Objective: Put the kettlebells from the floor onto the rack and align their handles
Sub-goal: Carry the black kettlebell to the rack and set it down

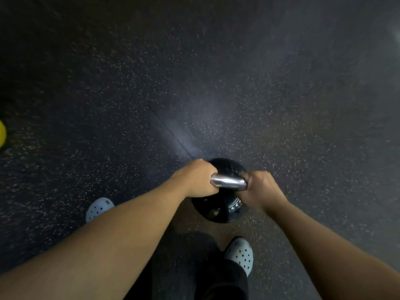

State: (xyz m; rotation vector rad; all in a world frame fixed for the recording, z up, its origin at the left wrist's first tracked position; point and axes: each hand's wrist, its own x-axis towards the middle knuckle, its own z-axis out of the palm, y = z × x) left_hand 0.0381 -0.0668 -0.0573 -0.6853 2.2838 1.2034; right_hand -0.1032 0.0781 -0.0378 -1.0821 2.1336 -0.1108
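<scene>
Fingers of left hand (195,177) and right hand (260,188) clench the kettlebell (225,207) handle (228,182), lying left-right.

Dark rubber gym floor (216,83) flecked with pale speckles, filling the whole view. A thin straight seam (173,135) runs diagonally just beyond the hands. Pale glare brightens the area along it. Far left, a rounded yellow object (2,133), possibly equipment.

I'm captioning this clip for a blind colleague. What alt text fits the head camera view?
Both hands, left hand and right hand, grip the shiny handle of a black kettlebell above a dark speckled floor. Two pale perforated clogs show below, and a yellow object sits at the left edge.
</scene>
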